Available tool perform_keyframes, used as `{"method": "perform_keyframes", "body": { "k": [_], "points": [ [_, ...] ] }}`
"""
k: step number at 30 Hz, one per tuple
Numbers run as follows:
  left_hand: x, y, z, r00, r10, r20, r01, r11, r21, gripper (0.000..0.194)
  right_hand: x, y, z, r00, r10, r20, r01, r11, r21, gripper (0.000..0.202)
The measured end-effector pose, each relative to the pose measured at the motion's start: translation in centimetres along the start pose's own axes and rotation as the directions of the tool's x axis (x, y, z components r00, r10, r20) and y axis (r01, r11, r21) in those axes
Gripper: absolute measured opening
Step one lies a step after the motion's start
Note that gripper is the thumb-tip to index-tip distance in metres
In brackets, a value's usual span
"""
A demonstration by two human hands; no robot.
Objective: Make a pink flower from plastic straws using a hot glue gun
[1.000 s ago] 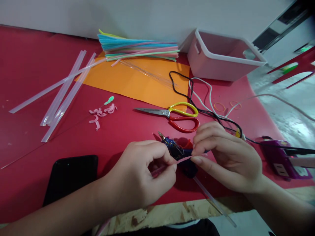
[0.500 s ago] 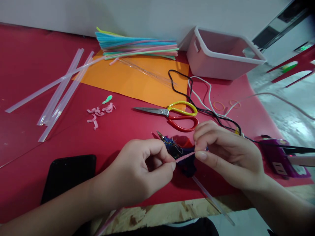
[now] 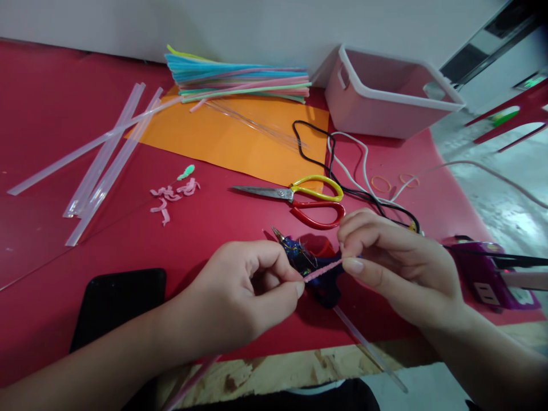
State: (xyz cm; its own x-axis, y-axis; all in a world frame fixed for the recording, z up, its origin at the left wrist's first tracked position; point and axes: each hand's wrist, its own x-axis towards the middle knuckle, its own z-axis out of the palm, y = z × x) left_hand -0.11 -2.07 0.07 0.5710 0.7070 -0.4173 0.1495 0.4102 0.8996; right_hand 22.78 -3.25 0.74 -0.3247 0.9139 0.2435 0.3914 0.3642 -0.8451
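Note:
A short pink pipe cleaner [image 3: 322, 272] is stretched between my two hands above the red table. My left hand [image 3: 252, 291] pinches its left end between thumb and forefinger. At the other end, the thumb and fingers of my right hand [image 3: 391, 268] are pinched on it. Just behind and below lies a dark blue glue gun [image 3: 327, 288] with a metal tip and a clear glue stick poking out; my hands partly cover it. Scissors [image 3: 295, 195] with one yellow and one red handle rest farther back. Pink cut bits [image 3: 171, 194] and a small green piece [image 3: 186, 172] lie to the left.
Colourful pipe cleaners [image 3: 240, 80] lie on orange paper [image 3: 205, 134]. Clear glue sticks [image 3: 115, 142] are at left, a black phone [image 3: 120, 305] near my left forearm. A pink bin [image 3: 372, 111], tangled cords [image 3: 363, 157], rubber bands [image 3: 381, 184] and a purple power strip [image 3: 483, 268] occupy the right.
My right hand has shifted very slightly right, and a little more of the pink pipe cleaner shows between the hands. Both hands keep their pinch.

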Motion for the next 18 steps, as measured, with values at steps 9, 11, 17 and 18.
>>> {"method": "perform_keyframes", "body": {
  "k": [9, 11, 17, 18],
  "points": [
    [-0.1, 0.0, -0.1, 1.000, 0.017, -0.017, -0.016, 1.000, 0.021, 0.010, 0.1, -0.1, 0.0, 1.000, 0.002, -0.009, -0.002, 1.000, -0.004, 0.008],
    [0.0, -0.1, -0.1, 0.999, 0.025, -0.022, -0.025, 0.999, 0.025, 0.011, 0.1, -0.3, 0.2, 1.000, -0.001, -0.019, 0.001, 1.000, -0.004, 0.008],
    [0.0, -0.4, -0.4, 0.997, 0.041, -0.060, -0.036, 0.997, 0.074, 0.013, -0.2, 1.8, -1.8, 0.985, 0.057, -0.163, -0.049, 0.997, 0.054, 0.007],
    [0.0, -0.4, -0.6, 0.996, 0.047, -0.078, -0.040, 0.996, 0.084, 0.015, -0.3, 2.4, -2.6, 0.955, 0.049, -0.292, -0.027, 0.997, 0.078, 0.009]
  ]
}}
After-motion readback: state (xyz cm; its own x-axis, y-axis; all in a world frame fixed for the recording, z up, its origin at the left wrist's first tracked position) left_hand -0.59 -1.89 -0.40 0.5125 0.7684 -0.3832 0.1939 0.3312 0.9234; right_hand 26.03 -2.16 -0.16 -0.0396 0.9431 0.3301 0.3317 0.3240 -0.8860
